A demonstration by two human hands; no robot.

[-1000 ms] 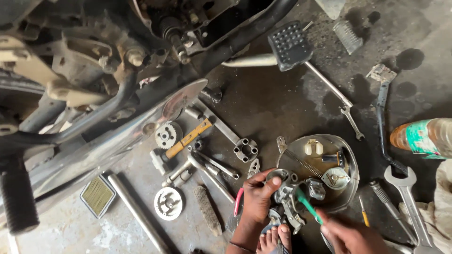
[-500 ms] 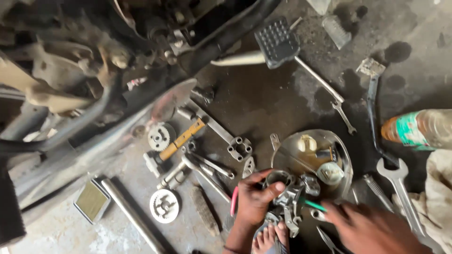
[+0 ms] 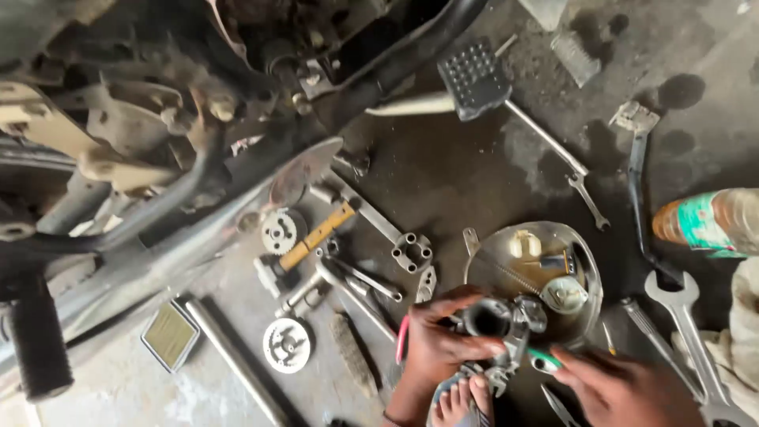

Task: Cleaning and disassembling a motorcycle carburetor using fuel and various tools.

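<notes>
My left hand grips a grey metal carburetor-like part at the bottom centre, just above a bare foot. My right hand holds a green-handled tool, its tip against the part. Behind them sits a round metal dish with several small pieces in it.
A motorcycle underside fills the upper left. On the oily floor lie a yellow-handled hammer, two round gears, spanners, a footrest pedal, a metal rod, a plastic bottle and a white rag.
The view has shifted slightly. My right hand has come in closer to the metal part with the green-handled tool; my left hand keeps its grip.
</notes>
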